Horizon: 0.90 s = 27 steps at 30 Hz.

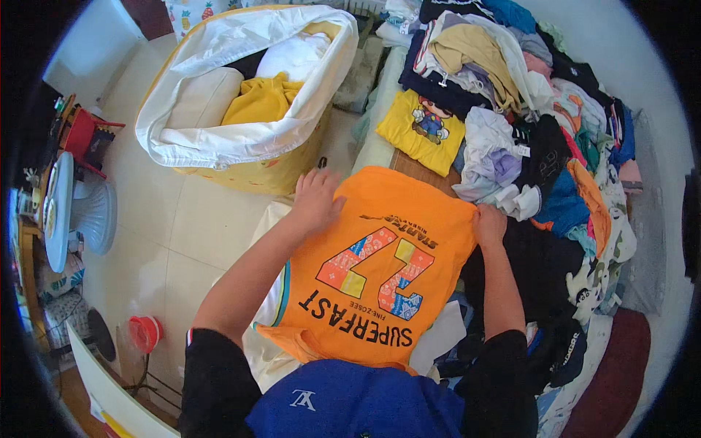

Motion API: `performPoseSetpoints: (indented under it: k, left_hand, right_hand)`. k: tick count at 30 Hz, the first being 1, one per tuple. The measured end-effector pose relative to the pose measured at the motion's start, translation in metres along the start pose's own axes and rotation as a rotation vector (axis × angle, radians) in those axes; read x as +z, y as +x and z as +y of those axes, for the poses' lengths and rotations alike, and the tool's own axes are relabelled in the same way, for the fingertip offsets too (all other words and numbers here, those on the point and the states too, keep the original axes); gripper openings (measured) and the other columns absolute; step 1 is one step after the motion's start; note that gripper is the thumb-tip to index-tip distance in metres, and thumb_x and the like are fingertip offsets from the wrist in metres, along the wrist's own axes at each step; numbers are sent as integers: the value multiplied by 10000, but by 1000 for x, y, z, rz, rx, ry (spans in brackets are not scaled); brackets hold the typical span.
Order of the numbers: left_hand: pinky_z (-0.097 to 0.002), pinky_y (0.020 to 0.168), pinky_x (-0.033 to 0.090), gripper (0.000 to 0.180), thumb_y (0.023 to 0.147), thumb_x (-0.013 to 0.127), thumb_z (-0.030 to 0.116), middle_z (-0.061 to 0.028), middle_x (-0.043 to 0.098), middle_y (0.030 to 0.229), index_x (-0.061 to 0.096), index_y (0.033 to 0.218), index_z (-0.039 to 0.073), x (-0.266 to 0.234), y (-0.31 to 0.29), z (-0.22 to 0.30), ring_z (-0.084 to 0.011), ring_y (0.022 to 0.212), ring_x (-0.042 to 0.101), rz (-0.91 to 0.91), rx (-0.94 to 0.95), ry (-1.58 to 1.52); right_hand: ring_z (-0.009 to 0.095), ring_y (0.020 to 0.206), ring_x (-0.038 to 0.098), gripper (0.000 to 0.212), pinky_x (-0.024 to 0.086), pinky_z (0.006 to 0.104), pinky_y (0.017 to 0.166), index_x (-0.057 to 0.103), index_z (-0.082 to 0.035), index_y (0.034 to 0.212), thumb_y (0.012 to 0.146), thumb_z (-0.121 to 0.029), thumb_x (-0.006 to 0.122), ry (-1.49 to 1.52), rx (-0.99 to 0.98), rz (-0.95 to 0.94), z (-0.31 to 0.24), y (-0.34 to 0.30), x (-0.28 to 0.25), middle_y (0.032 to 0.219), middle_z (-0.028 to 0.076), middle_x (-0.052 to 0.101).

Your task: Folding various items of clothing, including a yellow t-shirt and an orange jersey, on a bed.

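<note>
Orange shirt [376, 266]: spread print side up between the 2 grips, mostly on the person's side of them, its near edge bunched.
Right grip [491, 225]: from where I stand, closed on 1 far corner of the orange shirt.
Left grip [318, 201]: fingers loose and spread, blurred, at the shirt's left edge; I can't tell whether they touch it.
Crumpled white garment [496, 153]: just beyond the right grip; it could get dragged along if the fingers caught its folds with the corner.
Yellow folded shirt [420, 131]: beyond and between the grips; a broad sweep of orange cloth might knock it askew.
Yellow bag [255, 175]: ahead and left of the left grip, clothes inside.
Slip risk: with only 1 corner held, an uneven pull could twist the cloth and set creases.
</note>
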<state>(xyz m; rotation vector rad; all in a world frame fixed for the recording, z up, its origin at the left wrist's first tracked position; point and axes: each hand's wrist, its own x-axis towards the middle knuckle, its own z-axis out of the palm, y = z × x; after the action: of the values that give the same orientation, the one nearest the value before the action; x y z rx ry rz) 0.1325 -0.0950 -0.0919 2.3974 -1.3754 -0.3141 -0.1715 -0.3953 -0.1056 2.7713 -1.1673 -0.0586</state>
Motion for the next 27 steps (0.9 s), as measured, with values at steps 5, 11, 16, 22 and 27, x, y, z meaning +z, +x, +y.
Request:
performPoseSetpoints:
  k: [5,11,16,22,27]
  left_hand:
    - [-510,1039,260,579,849,561,463,-173,489,1282,538,1244,40,-22,-56,80,-352,1212,405,-303,315,-45]
    - [-535,1083,219,680,837,538,519,-199,473,1303,502,1252,-18,10,-129,142,-395,1281,356,-378,709,-157]
    - [-533,1093,210,725,833,539,539,-197,476,1302,467,1286,-24,11,-155,155,-392,1288,360,-451,835,-135]
    - [-527,1099,203,772,848,496,568,-198,437,1371,426,1338,-25,17,-178,161,-376,1292,378,-437,922,-61]
    - [-523,1105,197,800,861,454,588,-193,427,1398,398,1366,-30,21,-188,168,-354,1313,372,-457,899,101]
  right_hand:
    - [324,920,603,181,459,464,768,630,-77,964,824,-191,612,52,90,-17,3,-1,9,955,125,614]
    - [370,1095,517,348,420,468,910,574,-57,1133,792,-86,637,117,62,340,-36,-40,-12,1188,181,548]
    - [386,1218,436,405,347,481,1018,561,-32,1198,800,-91,612,345,-67,94,-25,-84,0,1284,191,491]
    - [346,1357,311,492,319,459,1066,447,-28,1345,908,-240,520,-6,-69,-132,-20,-85,22,1453,162,354]
    - [362,1366,283,533,305,463,1068,397,-29,1363,888,-224,538,-98,-56,6,-14,-82,42,1468,160,321]
